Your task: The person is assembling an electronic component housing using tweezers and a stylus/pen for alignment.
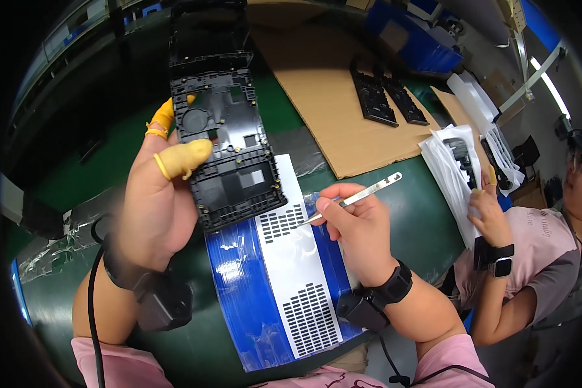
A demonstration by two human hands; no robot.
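Observation:
My left hand (pixel 165 187), with yellow finger cots on the thumb and a finger, grips a long black plastic housing (pixel 229 145) by its left side. The housing is held up, its ribbed inner side showing small posts and cut-outs. Pinched in my right hand (pixel 362 233) is a pair of silver tweezers (pixel 368 191), the tip pointing down-left. That tip is at the white sheet (pixel 304 258), by its upper group of small black rectangular pieces; I cannot tell whether it touches one. Beneath the sheet lies a blue plastic-covered board (pixel 239 291).
Brown cardboard (pixel 317 103) covers the far green table (pixel 407 213), bearing two black housings (pixel 375 97). A blue bin (pixel 414 42) stands behind. At right, a co-worker's hands (pixel 488 210) hold white wrapping (pixel 443 168) around a dark part. A black cable (pixel 94 304) runs along my left arm.

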